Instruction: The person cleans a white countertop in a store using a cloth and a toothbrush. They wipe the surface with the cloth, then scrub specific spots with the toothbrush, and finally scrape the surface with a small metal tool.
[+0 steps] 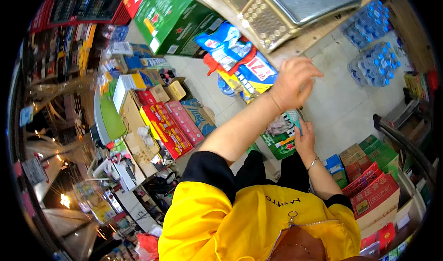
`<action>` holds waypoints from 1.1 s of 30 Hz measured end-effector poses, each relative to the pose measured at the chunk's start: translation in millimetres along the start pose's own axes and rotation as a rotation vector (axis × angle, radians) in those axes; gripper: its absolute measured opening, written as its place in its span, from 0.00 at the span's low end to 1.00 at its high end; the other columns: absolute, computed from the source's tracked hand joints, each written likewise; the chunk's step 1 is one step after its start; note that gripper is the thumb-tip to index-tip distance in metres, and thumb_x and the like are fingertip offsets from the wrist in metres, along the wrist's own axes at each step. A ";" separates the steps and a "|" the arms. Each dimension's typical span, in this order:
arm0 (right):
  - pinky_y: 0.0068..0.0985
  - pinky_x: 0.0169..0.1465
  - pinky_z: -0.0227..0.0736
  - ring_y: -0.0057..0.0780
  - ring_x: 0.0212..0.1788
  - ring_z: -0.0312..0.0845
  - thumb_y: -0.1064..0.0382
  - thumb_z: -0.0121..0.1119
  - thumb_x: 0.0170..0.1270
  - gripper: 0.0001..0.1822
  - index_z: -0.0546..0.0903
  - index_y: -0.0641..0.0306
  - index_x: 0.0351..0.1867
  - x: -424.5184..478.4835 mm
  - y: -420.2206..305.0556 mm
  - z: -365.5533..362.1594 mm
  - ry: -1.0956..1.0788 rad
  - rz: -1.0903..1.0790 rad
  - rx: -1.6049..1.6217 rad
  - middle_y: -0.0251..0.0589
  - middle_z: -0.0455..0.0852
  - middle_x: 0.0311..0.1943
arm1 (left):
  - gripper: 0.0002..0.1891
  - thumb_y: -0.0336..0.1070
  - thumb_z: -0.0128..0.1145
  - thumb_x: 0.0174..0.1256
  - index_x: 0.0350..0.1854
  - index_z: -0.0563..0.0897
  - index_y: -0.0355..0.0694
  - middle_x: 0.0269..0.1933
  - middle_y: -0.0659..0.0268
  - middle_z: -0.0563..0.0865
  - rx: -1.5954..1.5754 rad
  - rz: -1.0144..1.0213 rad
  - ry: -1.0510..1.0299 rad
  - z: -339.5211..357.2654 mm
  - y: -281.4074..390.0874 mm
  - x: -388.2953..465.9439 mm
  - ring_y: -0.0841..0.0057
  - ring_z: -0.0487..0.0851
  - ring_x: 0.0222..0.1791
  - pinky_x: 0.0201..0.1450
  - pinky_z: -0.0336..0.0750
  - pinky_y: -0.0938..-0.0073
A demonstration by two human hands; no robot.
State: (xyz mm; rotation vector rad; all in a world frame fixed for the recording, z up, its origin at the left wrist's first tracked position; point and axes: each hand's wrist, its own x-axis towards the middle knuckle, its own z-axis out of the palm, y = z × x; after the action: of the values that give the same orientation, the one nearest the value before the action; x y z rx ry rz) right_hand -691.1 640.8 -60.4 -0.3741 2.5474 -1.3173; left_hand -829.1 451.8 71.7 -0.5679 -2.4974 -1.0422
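Observation:
My left hand is raised in mid-air with its fingers loosely bent and apart, and I see nothing held in it. Below it, my right hand grips the turquoise handle of a tool whose pale head looks like mesh; its exact kind is unclear. Under the tool stands a green carton with a red star, a crumpled greyish cloth on top. Beyond my left forearm lie blue and yellow packets, with a blue-and-white bag on a red plastic bag.
An electronic scale stands on a wooden counter ahead. Shrink-wrapped water bottles stand on the tiled floor at right. Opened product boxes crowd the left, a large green beer carton beyond. More cartons flank my right arm.

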 end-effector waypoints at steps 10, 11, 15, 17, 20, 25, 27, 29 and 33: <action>0.38 0.48 0.70 0.48 0.43 0.75 0.66 0.55 0.67 0.17 0.78 0.66 0.57 11.5 -78.4 59.4 -0.055 -0.290 -0.234 0.49 0.78 0.39 | 0.13 0.30 0.58 0.63 0.49 0.82 0.40 0.47 0.54 0.85 -0.162 -1.062 -0.317 -166.8 164.3 -464.6 0.54 0.81 0.49 0.54 0.76 0.61; 0.37 0.48 0.71 0.48 0.43 0.76 0.66 0.55 0.68 0.17 0.78 0.67 0.56 8.3 -91.3 59.5 -0.066 -0.256 -0.169 0.50 0.79 0.38 | 0.14 0.32 0.58 0.63 0.50 0.82 0.40 0.48 0.53 0.84 -0.091 -1.192 -0.370 -184.3 184.7 -500.0 0.53 0.81 0.50 0.55 0.75 0.60; 0.39 0.55 0.70 0.53 0.48 0.77 0.61 0.54 0.69 0.20 0.78 0.73 0.56 3.9 -72.1 79.9 -0.024 -0.198 -0.340 0.57 0.81 0.44 | 0.15 0.36 0.53 0.63 0.50 0.83 0.41 0.51 0.54 0.84 -0.022 -1.636 -0.321 -228.3 234.7 -603.6 0.56 0.80 0.54 0.58 0.74 0.60; 0.39 0.57 0.69 0.55 0.51 0.77 0.59 0.55 0.69 0.21 0.78 0.74 0.55 12.0 -21.5 86.5 0.025 -0.065 -0.487 0.61 0.81 0.49 | 0.16 0.37 0.53 0.63 0.51 0.83 0.41 0.51 0.53 0.84 -0.039 -1.737 -0.212 -208.1 252.9 -662.8 0.56 0.81 0.53 0.57 0.75 0.59; 0.37 0.25 0.77 0.48 0.32 0.84 0.54 0.53 0.69 0.25 0.76 0.71 0.59 -12.8 -21.4 93.3 0.077 0.429 -0.319 0.59 0.85 0.42 | 0.16 0.37 0.53 0.62 0.51 0.83 0.41 0.49 0.53 0.85 -0.117 -1.888 -0.117 -202.3 284.5 -714.2 0.56 0.82 0.51 0.56 0.75 0.59; 0.36 0.22 0.76 0.38 0.19 0.80 0.53 0.57 0.65 0.20 0.81 0.71 0.46 -19.6 -2.1 60.8 0.210 0.877 -0.251 0.50 0.87 0.27 | 0.16 0.40 0.55 0.63 0.51 0.82 0.40 0.45 0.54 0.87 -0.189 -1.901 0.106 -183.1 307.1 -720.0 0.57 0.83 0.48 0.53 0.77 0.62; 0.36 0.24 0.76 0.39 0.21 0.82 0.54 0.58 0.63 0.20 0.81 0.71 0.45 -10.3 35.7 60.2 0.238 0.884 -0.225 0.49 0.87 0.25 | 0.16 0.41 0.56 0.63 0.51 0.82 0.40 0.45 0.54 0.87 -0.192 -1.893 0.162 -181.3 291.1 -711.3 0.59 0.84 0.46 0.52 0.78 0.63; 0.36 0.25 0.76 0.40 0.24 0.84 0.55 0.57 0.63 0.19 0.82 0.71 0.45 -8.1 40.2 60.8 0.100 0.869 -0.406 0.48 0.87 0.24 | 0.17 0.40 0.57 0.63 0.52 0.82 0.41 0.44 0.55 0.87 -0.207 -1.912 0.226 -173.5 293.0 -708.5 0.60 0.85 0.45 0.51 0.78 0.64; 0.38 0.21 0.73 0.41 0.19 0.83 0.53 0.53 0.65 0.20 0.82 0.70 0.43 -8.2 49.4 78.4 0.002 0.583 -0.564 0.48 0.87 0.23 | 0.17 0.38 0.60 0.61 0.53 0.81 0.41 0.43 0.57 0.88 -0.197 -1.910 0.407 -176.3 277.6 -710.7 0.65 0.86 0.44 0.50 0.79 0.67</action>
State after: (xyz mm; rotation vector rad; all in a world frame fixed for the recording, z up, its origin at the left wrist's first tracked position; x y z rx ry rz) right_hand -662.8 611.7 -144.1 0.2675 2.6843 -0.3906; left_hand -55.9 345.6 6.5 2.1347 -1.9382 -1.5216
